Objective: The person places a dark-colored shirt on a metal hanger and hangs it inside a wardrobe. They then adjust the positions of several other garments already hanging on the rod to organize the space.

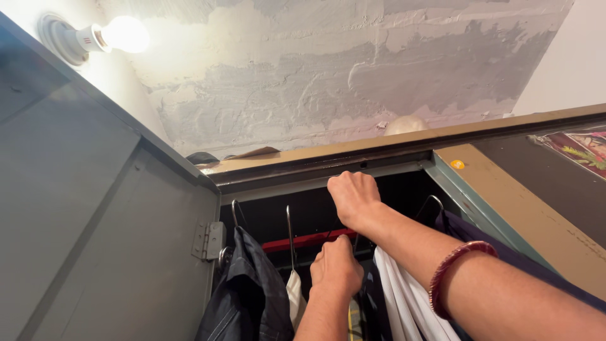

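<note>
A: Where is the hanger?

B: The hanger [328, 235] is hanging by the red rail [297, 240] inside the metal wardrobe [126, 240]. The left hand [336, 268] is curling its fingers tight around it. The right hand [353, 197] is making a fist up at the top edge.

A: What might be going wrong?

B: It might be snagging the white shirt [404, 297] beside it, pulling that off.

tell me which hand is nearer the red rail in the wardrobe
Left. The left hand sits right at the red rail; the right hand is higher, up by the wardrobe's top frame.
</note>
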